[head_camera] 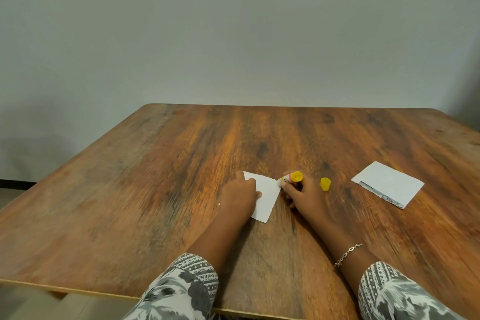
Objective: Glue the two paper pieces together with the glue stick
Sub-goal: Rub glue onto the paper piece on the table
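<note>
Pressing flat on a white paper piece (267, 196), the left hand (240, 196) pins it to the wooden bench (155, 189). The right hand (302, 195) grips the glue stick (292, 178), its tip touching the paper's right edge and its yellow end pointing away. Just beside that hand stands the yellow cap (325, 184). Well apart to the right lies the second paper piece (388, 183).

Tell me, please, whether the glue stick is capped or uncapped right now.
Uncapped: its yellow cap stands apart on the table, while the right hand holds the glue stick to the paper.
</note>
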Action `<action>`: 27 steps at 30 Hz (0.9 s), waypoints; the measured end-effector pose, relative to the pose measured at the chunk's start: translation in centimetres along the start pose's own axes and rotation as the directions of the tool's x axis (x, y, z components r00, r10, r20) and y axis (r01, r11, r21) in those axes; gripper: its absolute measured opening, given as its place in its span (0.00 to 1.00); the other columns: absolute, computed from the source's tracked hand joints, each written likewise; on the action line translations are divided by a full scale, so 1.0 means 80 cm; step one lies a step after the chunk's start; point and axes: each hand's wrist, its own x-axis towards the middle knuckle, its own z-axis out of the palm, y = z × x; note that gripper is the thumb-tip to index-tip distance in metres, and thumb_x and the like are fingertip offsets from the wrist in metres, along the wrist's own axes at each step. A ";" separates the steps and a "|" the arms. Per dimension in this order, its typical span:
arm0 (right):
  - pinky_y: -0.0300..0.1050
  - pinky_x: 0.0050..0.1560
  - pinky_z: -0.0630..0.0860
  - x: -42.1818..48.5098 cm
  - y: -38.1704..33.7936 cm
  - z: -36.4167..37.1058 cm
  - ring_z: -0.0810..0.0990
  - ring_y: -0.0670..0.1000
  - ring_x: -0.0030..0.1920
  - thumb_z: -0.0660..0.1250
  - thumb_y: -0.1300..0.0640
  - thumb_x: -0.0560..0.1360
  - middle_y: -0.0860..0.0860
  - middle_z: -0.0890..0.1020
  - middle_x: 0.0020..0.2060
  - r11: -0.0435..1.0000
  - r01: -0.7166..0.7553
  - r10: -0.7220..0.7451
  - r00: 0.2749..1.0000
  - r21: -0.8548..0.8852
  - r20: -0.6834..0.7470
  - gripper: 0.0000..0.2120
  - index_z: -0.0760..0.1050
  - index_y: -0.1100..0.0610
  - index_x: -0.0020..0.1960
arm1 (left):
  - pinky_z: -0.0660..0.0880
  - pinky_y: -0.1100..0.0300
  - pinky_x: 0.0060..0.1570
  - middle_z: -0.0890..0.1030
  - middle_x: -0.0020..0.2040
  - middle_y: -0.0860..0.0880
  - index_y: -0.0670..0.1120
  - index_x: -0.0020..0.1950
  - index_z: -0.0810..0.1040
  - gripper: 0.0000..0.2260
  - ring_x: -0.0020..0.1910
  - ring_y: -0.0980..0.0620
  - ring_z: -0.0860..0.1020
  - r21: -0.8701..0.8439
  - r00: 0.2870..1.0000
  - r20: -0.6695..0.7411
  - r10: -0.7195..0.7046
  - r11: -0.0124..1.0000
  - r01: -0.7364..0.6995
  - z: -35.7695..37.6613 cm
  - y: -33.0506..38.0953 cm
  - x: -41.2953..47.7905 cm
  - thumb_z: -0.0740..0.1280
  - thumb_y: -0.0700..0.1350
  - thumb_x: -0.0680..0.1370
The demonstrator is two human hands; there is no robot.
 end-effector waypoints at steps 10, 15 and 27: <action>0.49 0.42 0.75 -0.015 -0.011 -0.004 0.78 0.52 0.39 0.67 0.60 0.73 0.53 0.82 0.40 0.999 0.044 -0.043 0.998 -0.016 0.054 0.04 0.78 0.57 0.48 | 0.74 0.57 0.44 0.70 0.64 0.42 0.43 0.59 0.74 0.15 0.50 0.46 0.77 0.002 1.000 -0.002 -0.017 1.000 0.017 0.004 0.000 0.003 0.60 0.51 0.79; 0.48 0.45 0.75 -0.023 -0.014 -0.006 0.79 0.52 0.44 0.68 0.61 0.72 0.53 0.83 0.44 0.996 0.092 -0.090 0.993 -0.015 0.080 0.06 0.78 0.59 0.49 | 0.73 0.56 0.43 0.70 0.62 0.41 0.42 0.58 0.74 0.15 0.49 0.44 0.78 0.008 1.000 -0.005 -0.014 1.000 0.014 0.006 -0.001 0.003 0.59 0.51 0.79; 0.29 0.40 0.70 -0.044 -0.024 -0.009 0.77 0.41 0.41 0.69 0.61 0.72 0.42 0.80 0.41 0.987 0.162 -0.157 0.976 -0.024 0.148 0.06 0.78 0.57 0.48 | 0.72 0.57 0.43 0.70 0.62 0.41 0.42 0.57 0.74 0.14 0.49 0.45 0.77 0.000 1.000 -0.021 -0.006 1.000 0.006 0.005 -0.001 0.001 0.59 0.50 0.79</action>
